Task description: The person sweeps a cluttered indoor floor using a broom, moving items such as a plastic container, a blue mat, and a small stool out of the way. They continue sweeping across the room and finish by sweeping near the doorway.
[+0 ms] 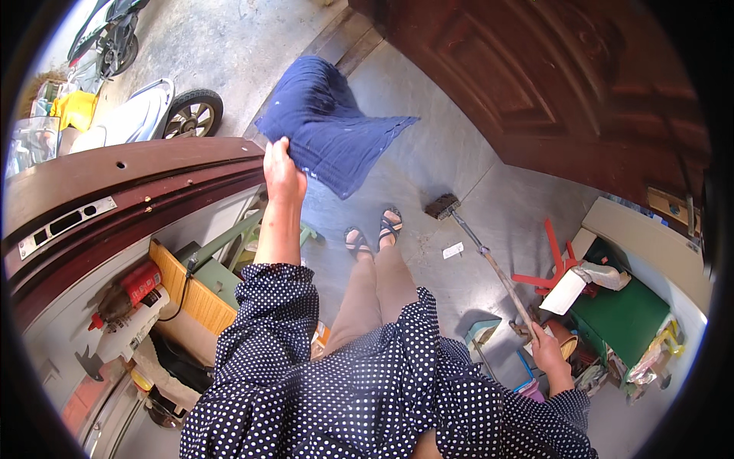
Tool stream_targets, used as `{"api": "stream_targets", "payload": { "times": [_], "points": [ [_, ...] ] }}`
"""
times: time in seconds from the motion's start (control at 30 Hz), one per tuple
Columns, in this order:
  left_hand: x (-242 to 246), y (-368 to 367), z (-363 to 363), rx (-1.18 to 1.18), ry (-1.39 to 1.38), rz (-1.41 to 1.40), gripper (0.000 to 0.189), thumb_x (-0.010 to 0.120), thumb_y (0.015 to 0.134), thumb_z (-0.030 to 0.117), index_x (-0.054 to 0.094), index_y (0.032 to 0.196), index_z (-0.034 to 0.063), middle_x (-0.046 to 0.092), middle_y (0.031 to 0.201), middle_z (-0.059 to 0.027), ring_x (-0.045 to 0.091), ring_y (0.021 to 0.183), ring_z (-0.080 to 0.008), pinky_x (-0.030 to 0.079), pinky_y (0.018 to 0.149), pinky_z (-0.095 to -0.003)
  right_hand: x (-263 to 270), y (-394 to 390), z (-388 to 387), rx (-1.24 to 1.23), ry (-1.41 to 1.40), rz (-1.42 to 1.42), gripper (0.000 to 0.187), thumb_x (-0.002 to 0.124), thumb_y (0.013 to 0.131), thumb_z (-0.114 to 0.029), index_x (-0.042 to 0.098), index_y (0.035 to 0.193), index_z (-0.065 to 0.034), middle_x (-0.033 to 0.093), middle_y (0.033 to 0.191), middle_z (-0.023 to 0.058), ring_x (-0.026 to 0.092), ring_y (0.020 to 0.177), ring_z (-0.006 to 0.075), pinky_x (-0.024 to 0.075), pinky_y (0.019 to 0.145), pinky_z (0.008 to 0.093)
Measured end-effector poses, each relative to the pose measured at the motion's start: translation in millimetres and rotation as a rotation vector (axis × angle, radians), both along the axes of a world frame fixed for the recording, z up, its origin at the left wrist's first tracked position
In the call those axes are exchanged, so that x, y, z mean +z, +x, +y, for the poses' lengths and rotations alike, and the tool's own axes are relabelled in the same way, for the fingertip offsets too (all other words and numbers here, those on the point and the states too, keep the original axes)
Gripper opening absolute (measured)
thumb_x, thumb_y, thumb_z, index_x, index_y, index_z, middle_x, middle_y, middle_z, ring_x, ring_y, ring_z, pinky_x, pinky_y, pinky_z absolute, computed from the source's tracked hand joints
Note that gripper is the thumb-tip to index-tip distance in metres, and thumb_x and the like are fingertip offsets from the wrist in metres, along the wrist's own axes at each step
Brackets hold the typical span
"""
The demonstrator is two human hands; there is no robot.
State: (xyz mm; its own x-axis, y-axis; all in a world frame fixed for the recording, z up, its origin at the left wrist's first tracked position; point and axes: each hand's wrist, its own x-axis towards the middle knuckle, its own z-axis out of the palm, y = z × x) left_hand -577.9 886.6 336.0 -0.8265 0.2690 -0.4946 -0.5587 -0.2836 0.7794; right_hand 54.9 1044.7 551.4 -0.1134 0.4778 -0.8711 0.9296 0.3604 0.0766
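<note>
My left hand [285,173] is raised in front of me and grips the edge of a blue cloth mat [330,123], which billows in the air near the doorway. At the lower right, my right hand [549,353] is closed around the long handle of a broom [498,267]. The dark bristle head of the broom [442,206] rests on the grey floor, right of my sandalled feet. A small white paper [453,250] lies on the floor beside the broom handle.
A dark red panelled door [504,92] stands at the upper right, its frame [143,166] at the left. Red stool legs [553,264] and a green box [622,310] are at the right. A dustpan [483,330] sits near my right hand. Outside is a wheel [194,113].
</note>
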Motion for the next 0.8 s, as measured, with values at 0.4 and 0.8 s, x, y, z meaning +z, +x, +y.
{"api": "stream_targets", "payload": {
  "times": [0.4, 0.8],
  "points": [
    [-326, 51, -184, -0.871, -1.378, -0.016, 0.059, 0.058, 0.088, 0.017, 0.043, 0.144, 0.0062, 0.066, 0.12, -0.0228, 0.064, 0.112, -0.0327, 0.049, 0.098, -0.0397, -12, -36, 24, -0.144, 0.037, -0.309, 0.054, 0.056, 0.093, -0.006, 0.047, 0.145, -0.0128, 0.066, 0.103, 0.0287, 0.066, 0.09, 0.0423, 0.0523, 0.081, 0.0446],
    [-212, 163, -158, -1.049, -1.061, -0.208, 0.048, 0.059, 0.091, 0.024, 0.058, 0.133, 0.0008, 0.064, 0.128, -0.0208, 0.059, 0.122, -0.032, 0.045, 0.103, -0.0389, -10, 3, 25, 0.004, 0.054, -0.17, 0.054, 0.059, 0.09, -0.004, 0.05, 0.143, -0.0137, 0.066, 0.1, 0.0276, 0.066, 0.092, 0.0433, 0.0508, 0.081, 0.049]
  ]
}}
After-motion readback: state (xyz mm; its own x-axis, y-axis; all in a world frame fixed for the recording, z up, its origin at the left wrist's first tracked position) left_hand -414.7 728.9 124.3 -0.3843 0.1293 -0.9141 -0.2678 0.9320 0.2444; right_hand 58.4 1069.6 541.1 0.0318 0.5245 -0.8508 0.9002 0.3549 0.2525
